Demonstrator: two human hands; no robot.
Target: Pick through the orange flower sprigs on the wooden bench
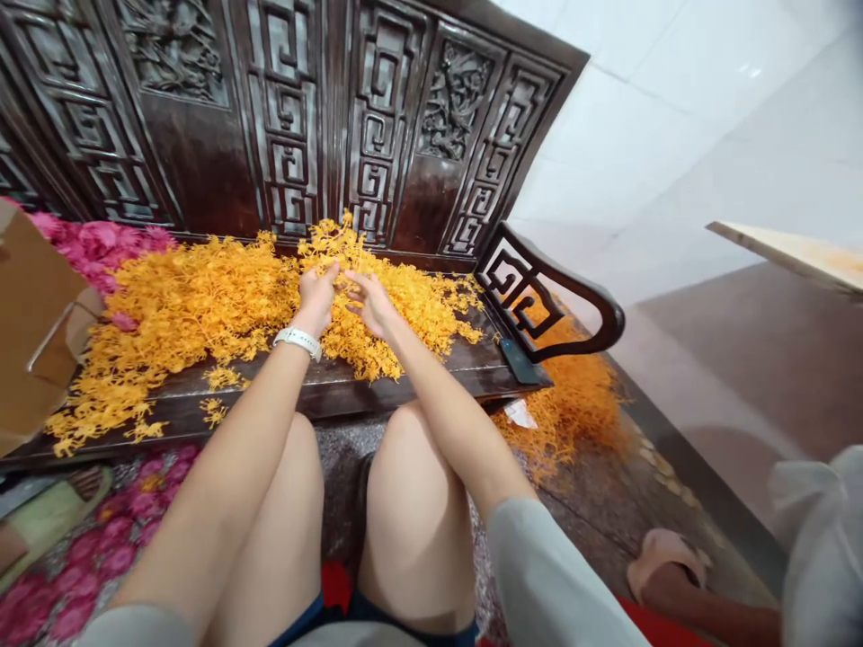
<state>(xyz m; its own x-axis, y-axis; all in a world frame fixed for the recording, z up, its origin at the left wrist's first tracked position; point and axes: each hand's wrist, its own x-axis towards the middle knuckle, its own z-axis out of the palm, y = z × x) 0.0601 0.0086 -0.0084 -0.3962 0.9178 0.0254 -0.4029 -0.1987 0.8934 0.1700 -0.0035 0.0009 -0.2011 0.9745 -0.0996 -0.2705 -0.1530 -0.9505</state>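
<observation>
We face the dark carved desk (324, 382), its tall backrest filling the top of the view. A wide spread of orange sprigs (195, 305) covers the seat, from the left end almost to the armrest (539, 296) at the right. Below that armrest a floor heap (580, 404) of the same orange lies on the ground. At the left edge a brown box (33, 314) leans over the desk, with pink flowers (101, 247) behind it. A pale slipper (664, 553) lies on the floor at lower right.

Our left hand (316, 295) and right hand (370, 304) meet over the middle of the sprigs, just beside each other. The left grip is narrow, with the fingers curled round a few sprigs. The right grip is wide, its fingers stretched toward the left hand and resting on the sprigs. A white watch (298, 341) sits on the left wrist.
</observation>
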